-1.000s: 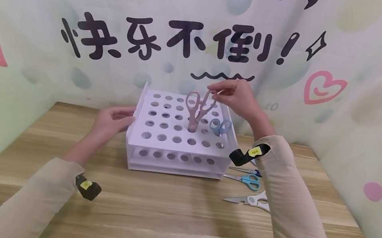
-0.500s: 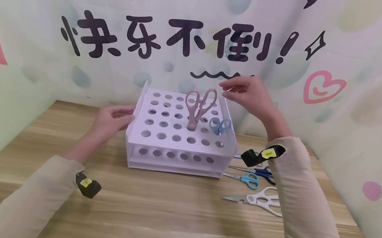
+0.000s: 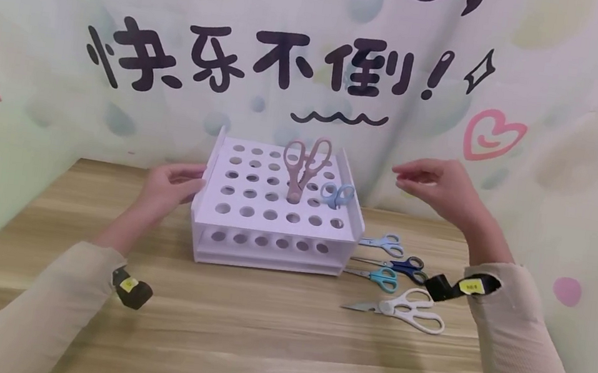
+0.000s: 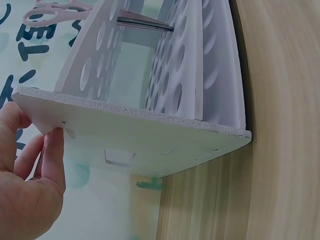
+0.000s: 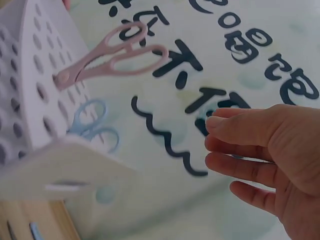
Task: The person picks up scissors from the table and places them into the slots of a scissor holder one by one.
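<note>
A white rack (image 3: 271, 223) with rows of round holes stands on the table. Pink scissors (image 3: 296, 176) stand handles-up in one of its holes, their blades seen below the top panel in the left wrist view. Light blue scissors (image 3: 336, 195) stand in another hole by the right side panel. My left hand (image 3: 165, 189) rests its fingertips against the rack's left side panel (image 4: 135, 137). In the air to the right of the rack, my right hand (image 3: 438, 184) holds nothing, its fingers loosely extended and close together (image 5: 270, 155).
Several scissors lie right of the rack: a light blue pair (image 3: 389, 244), a dark blue pair (image 3: 407, 267), a turquoise pair (image 3: 384, 280) and a white-handled pair (image 3: 407, 309). A printed cloth wall (image 3: 277, 7) stands close behind the wooden table (image 3: 233, 342).
My right hand has let go of the pink scissors' handle and moved right, away from the rack. The scissors stay upright in their hole. The left hand keeps its place on the rack.
</note>
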The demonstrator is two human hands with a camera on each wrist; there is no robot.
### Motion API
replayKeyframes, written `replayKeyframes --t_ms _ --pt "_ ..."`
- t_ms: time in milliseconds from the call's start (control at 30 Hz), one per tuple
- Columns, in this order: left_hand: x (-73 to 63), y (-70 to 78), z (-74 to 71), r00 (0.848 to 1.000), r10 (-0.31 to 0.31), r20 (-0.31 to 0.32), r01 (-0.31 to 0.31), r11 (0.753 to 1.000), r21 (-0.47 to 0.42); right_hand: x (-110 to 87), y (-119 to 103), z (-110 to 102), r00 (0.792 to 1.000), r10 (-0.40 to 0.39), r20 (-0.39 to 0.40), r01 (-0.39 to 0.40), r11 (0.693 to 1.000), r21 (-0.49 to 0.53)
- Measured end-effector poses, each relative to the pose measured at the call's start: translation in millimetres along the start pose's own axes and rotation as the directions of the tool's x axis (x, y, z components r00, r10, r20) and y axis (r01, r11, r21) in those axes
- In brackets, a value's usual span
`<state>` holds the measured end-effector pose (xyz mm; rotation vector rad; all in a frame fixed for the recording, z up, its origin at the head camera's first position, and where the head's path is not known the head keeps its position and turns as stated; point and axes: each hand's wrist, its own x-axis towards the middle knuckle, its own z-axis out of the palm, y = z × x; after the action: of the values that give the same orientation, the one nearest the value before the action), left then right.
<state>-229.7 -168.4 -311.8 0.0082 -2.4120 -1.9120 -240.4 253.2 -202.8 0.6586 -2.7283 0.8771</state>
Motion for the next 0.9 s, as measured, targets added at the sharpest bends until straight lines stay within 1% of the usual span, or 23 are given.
replayKeyframes --t_ms 200,433,533,700,800,900 --pt "-0.4 -2.3 -3.7 1.000 0.013 0.002 -0.013 1.000 0.016 -30.4 29 -1 0.999 0.038 0.013 -0.038 0.999 0.004" --pt "0.6 -1.8 -1.0 1.000 0.018 0.000 -0.018 0.999 0.027 -67.9 60 -3 0.997 0.048 0.056 -0.048 0.999 0.002" --pt "0.4 -1.1 -0.6 1.000 0.025 0.005 -0.025 1.000 0.017 -83.6 74 -2 0.997 0.064 0.048 -0.065 0.998 0.003" --pt "-0.3 -2.0 -1.4 1.000 0.025 0.005 -0.025 0.999 0.022 -107.2 96 5 0.997 0.063 0.039 -0.063 0.998 -0.003" --pt "-0.7 -3.8 -1.3 1.000 0.016 0.000 -0.016 1.000 0.024 -121.1 106 10 0.995 0.088 0.052 -0.088 0.996 -0.003" --pt "1.1 -3.7 -1.5 1.000 0.020 0.005 -0.020 1.000 0.018 -133.7 114 13 0.987 0.143 0.071 -0.143 0.990 0.004"
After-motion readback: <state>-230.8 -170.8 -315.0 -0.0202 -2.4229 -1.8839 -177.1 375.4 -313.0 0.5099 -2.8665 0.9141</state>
